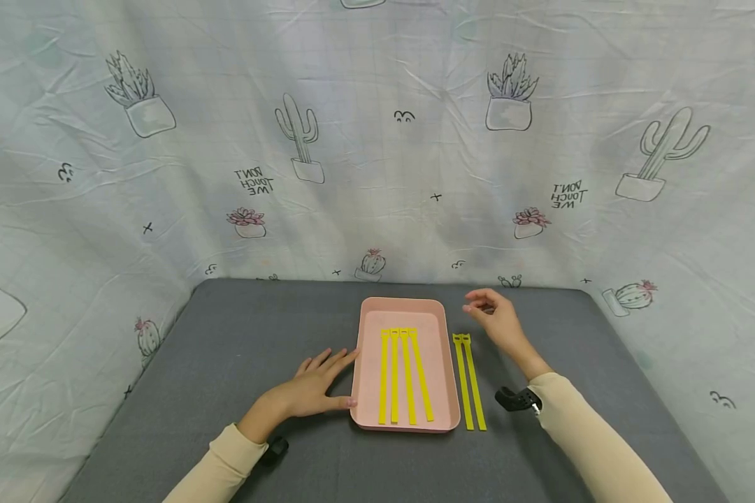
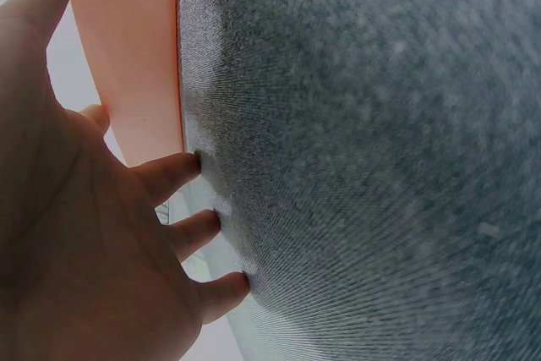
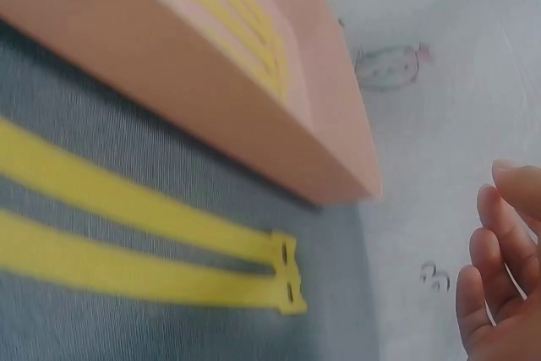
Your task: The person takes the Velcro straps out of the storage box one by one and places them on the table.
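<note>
A pink tray (image 1: 405, 314) lies on the grey table with several yellow straps (image 1: 395, 377) side by side in it, their slotted heads toward the far end. My left hand (image 1: 311, 388) has its fingers spread at the tray's left side, thumb and index fingertip right at the rim; in the left wrist view its other fingertips meet the grey cloth. Two more yellow straps (image 1: 470, 384) lie on the table just right of the tray. Above and beyond their heads, my right hand (image 1: 497, 321) hovers with loosely bent fingers and nothing between them.
The grey table (image 1: 258, 328) ends at a pale curtain (image 1: 377, 154) printed with cacti, which hangs behind and along both sides. A black band (image 1: 518, 399) sits on the right wrist, and a black device (image 1: 274, 451) is at the left wrist.
</note>
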`<state>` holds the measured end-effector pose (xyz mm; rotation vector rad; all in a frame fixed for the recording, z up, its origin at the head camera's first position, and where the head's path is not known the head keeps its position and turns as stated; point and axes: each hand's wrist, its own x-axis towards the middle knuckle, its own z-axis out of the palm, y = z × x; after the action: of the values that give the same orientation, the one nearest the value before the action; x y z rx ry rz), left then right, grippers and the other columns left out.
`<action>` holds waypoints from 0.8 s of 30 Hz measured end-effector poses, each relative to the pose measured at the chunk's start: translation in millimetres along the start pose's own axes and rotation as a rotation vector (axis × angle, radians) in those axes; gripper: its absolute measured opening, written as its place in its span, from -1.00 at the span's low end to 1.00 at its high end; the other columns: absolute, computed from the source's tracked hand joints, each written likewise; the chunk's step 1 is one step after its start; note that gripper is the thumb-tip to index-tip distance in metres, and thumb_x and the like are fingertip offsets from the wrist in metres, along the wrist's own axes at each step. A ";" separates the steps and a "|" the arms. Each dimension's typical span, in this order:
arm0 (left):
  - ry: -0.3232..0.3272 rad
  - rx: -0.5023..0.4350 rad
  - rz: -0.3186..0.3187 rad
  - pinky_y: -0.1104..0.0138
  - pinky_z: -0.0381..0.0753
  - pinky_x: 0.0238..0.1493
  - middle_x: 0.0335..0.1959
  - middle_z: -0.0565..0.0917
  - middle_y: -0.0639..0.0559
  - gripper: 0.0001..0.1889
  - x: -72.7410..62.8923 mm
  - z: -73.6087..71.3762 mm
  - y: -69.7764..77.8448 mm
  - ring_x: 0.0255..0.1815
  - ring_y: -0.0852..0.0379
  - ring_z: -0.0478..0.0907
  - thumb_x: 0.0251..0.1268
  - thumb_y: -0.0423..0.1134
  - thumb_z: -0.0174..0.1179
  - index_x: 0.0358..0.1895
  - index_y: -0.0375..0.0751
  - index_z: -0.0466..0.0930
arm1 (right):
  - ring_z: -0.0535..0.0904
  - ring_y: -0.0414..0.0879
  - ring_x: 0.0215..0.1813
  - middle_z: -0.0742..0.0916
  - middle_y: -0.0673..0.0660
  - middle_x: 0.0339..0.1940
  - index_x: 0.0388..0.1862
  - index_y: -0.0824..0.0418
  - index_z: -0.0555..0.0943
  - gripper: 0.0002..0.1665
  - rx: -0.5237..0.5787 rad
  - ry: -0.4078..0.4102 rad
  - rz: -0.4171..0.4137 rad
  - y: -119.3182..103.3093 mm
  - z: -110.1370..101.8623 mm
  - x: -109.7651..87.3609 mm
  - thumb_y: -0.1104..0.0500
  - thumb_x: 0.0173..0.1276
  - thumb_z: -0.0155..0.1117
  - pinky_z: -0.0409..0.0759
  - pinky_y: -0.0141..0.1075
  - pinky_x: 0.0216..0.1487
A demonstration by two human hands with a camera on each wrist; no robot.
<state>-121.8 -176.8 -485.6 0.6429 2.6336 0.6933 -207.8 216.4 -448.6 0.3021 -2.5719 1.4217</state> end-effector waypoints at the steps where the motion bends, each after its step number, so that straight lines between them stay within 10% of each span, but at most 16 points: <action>1: 0.002 0.001 0.002 -0.35 -0.16 0.49 0.64 0.02 -0.08 -0.03 0.2 0.0 -0.2 0.65 -0.30 -0.16 0.23 0.38 0.16 0.61 0.31 -0.16 | 0.56 -0.36 -0.23 0.70 0.19 -0.18 0.05 0.17 0.62 -0.72 0.009 -0.008 0.001 -3.4 1.5 0.0 0.11 0.42 0.30 0.53 -0.43 -0.10; 13: 0.005 0.006 -0.008 -0.35 -0.15 0.49 0.64 0.03 -0.07 -0.03 2.4 1.0 -1.4 0.65 -0.29 -0.15 0.22 0.41 0.14 0.61 0.34 -0.16 | 0.59 0.04 -0.15 0.69 0.41 -0.11 0.08 0.38 0.58 -0.71 0.100 -0.112 -0.044 -58.8 27.8 -5.0 0.31 0.42 0.24 0.53 -0.39 -0.09; 24: 0.008 0.001 0.001 -0.36 -0.16 0.49 0.64 0.04 -0.09 -0.05 1.4 -0.4 0.5 0.65 -0.30 -0.14 0.24 0.39 0.14 0.61 0.32 -0.14 | 0.57 0.01 -0.12 0.70 0.26 -0.13 0.07 0.29 0.60 -0.67 0.123 -0.121 -0.031 -38.9 70.2 9.7 0.21 0.37 0.33 0.49 -0.29 -0.06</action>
<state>-122.9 -175.9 -485.2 0.6428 2.6416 0.6969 -211.3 135.8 -451.2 0.4580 -2.5643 1.6006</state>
